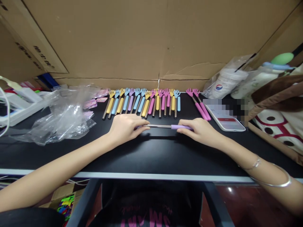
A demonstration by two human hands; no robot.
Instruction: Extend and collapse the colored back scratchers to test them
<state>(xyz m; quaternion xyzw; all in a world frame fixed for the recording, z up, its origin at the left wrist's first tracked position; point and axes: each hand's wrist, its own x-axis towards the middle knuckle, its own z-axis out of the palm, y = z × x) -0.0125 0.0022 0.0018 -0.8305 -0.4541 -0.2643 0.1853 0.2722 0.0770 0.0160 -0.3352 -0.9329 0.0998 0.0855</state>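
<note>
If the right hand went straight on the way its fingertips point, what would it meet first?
Past the purple-handled rod the right hand holds, probably the left hand, gripping that rod's other end. The row of back scratchers seems to lie just beyond that line, though depth is hard to judge.

Both arms looked slim and bare, from the left hand (127,127) and left forearm (78,157) on the one side to the right hand (204,130) and right forearm (239,149) on the other. All the bling was on the right: a fine bracelet (256,162) with a small silvery ornament, then a thin, shiny silver bangle (289,182) higher up, toward the lower right corner. A bit of dark sleeve (30,217) poked into the lower left corner. Bottom centre was a black top (142,195) with chunky pink lettering (155,217), cut off by the frame edge, plus fainter, thinner script beside it.
</note>
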